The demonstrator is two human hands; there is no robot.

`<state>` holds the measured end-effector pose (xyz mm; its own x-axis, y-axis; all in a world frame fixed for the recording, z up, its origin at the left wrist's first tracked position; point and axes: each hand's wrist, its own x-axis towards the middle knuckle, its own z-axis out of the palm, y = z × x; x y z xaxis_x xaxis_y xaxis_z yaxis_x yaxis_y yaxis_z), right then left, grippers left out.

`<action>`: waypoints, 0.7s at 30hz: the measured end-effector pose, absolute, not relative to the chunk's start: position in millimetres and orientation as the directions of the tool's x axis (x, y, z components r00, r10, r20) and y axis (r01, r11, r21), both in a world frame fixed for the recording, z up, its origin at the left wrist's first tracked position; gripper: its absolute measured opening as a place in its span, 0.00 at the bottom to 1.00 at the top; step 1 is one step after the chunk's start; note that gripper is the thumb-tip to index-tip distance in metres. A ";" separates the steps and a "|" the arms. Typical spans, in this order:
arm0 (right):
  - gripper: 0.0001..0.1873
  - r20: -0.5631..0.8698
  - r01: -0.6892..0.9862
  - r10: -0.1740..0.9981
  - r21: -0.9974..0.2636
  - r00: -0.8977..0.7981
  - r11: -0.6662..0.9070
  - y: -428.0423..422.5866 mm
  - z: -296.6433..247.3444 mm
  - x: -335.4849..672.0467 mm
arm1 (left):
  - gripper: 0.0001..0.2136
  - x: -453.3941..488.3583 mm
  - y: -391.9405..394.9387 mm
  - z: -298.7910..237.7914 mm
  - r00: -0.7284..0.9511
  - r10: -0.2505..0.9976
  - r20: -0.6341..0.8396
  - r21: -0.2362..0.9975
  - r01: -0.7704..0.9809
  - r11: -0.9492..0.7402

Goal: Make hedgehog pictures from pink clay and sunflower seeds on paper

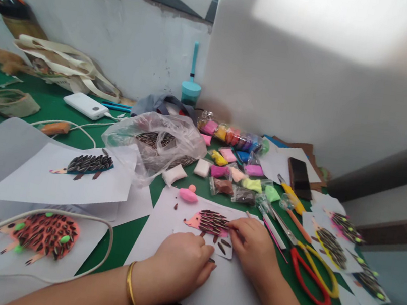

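Note:
A small card (227,254) carries a pink clay hedgehog (212,222) with sunflower seeds as spines, lying on white paper (154,226). My right hand (255,247) is closed in a pinch, its fingertips touching the hedgehog's rear edge; whatever they grip is too small to make out. Beside it on the card lie a few loose sunflower seeds (223,246). My left hand (181,261) rests curled at the card's lower left, with a dark sunflower seed (212,261) at its thumb and fingertips. Pink clay (188,195) sits at the paper's top edge.
Behind the paper stand a plastic bag of seeds (155,140) and several clay packets (219,171). Red-and-yellow scissors (309,275) and a phone (299,178) lie right. Finished hedgehog pictures (329,245) are at both sides. A white cable (109,240) loops across the left.

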<state>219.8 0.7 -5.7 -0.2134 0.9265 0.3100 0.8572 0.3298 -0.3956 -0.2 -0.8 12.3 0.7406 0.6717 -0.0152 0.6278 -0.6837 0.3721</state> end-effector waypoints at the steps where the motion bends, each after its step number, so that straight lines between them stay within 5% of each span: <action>1: 0.07 0.308 0.858 0.928 -0.398 -0.208 0.324 0.6 -5.8 219.4 | 0.09 -0.2 -0.9 12.2 0.741 0.671 -0.014 0.374 0.627 -0.684; 21: 0.09 0.241 0.865 0.960 -0.441 -0.142 0.238 2.8 -4.2 215.6 | 0.10 0.3 -1.2 13.9 0.742 0.670 -0.031 0.377 0.630 -0.679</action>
